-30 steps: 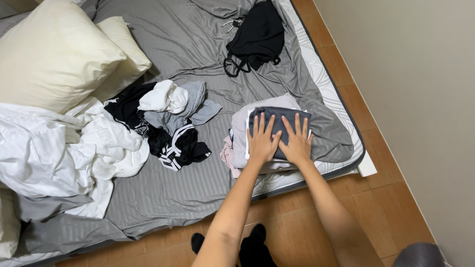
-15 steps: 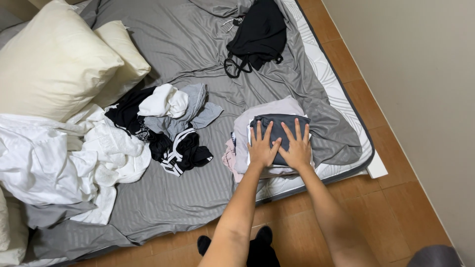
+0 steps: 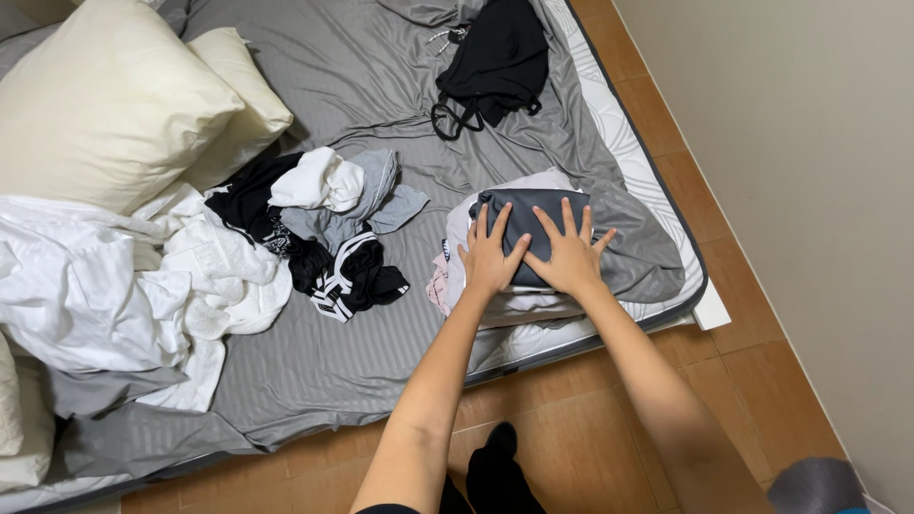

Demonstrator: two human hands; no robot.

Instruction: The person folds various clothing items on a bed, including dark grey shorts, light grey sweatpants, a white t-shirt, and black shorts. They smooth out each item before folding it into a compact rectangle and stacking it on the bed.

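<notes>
A folded dark grey garment (image 3: 533, 211) lies on top of a small stack of folded pale clothes (image 3: 519, 306) near the mattress's front right corner. My left hand (image 3: 490, 255) rests flat on the garment's left side, fingers spread. Beside it, my right hand (image 3: 566, 251) presses flat on the same garment, fingers apart. Neither hand grips anything.
A loose heap of black, white and grey clothes (image 3: 319, 224) lies left of the stack. A black garment (image 3: 495, 62) sits at the far end. Cream pillows (image 3: 114, 100) and a crumpled white sheet (image 3: 114, 286) fill the left. The grey mattress (image 3: 314, 371) meets wooden floor (image 3: 609, 419) and a wall at right.
Both hands stay flat on the dark grey garment, shifting slightly. The camera has drifted a little, so the stack appears a bit lower in view.
</notes>
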